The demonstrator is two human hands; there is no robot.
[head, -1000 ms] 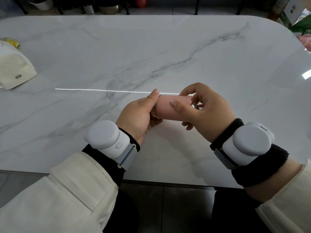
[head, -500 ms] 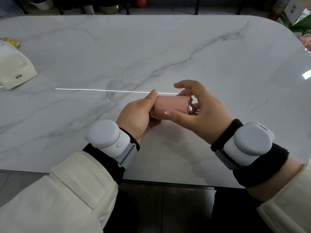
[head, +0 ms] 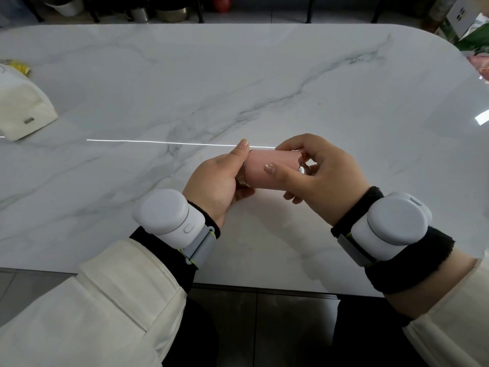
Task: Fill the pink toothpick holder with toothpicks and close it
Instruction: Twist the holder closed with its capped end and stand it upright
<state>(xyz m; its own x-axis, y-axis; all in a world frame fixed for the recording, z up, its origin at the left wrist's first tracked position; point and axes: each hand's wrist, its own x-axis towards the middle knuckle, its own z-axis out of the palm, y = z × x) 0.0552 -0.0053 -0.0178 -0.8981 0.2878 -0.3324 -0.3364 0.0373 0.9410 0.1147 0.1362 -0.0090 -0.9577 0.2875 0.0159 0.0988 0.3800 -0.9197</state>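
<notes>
The pink toothpick holder is a short pink cylinder held sideways above the marble table. My left hand grips its left end, thumb on top. My right hand wraps its right end, thumb across the front and fingers curled over the top. A small shiny metal part shows at the right end inside my right hand. No toothpicks are visible; the holder's ends are hidden by my hands.
A cream pouch with a small metal tag lies at the table's left edge, something yellow behind it. Boxes and greenery stand past the far right corner. The table's front edge runs just under my wrists.
My right hand's fingers opened off the holder's right end and have closed back over it, thumb shifted along the front. The holder and my left hand stayed in place.
</notes>
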